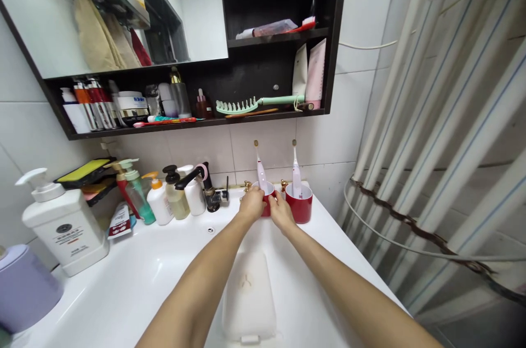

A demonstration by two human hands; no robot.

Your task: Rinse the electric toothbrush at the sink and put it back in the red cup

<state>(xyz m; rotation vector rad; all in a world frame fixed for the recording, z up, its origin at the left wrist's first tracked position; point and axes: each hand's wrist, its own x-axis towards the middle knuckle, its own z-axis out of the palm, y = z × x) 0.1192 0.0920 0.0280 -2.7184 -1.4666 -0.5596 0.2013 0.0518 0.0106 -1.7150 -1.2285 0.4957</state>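
Observation:
Two red cups stand side by side on the sink's back right ledge. Around the left red cup (267, 209) are both my hands, one on each side. My left hand (251, 204) has its fingers curled on the cup's left side, covering much of it. From the right, my right hand (281, 211) presses against the same cup, beside the right red cup (299, 210). A white electric toothbrush (262, 172) leans upright in the left cup. Another electric toothbrush (296, 175) stands in the right cup.
Below my arms, a whitish plastic box (249, 298) lies in the basin (135, 282). Left of the cups are a black faucet (211, 194) and several pump bottles (157, 200). A dark shelf (263, 76) hangs above; white pipes (435, 134) run along the right.

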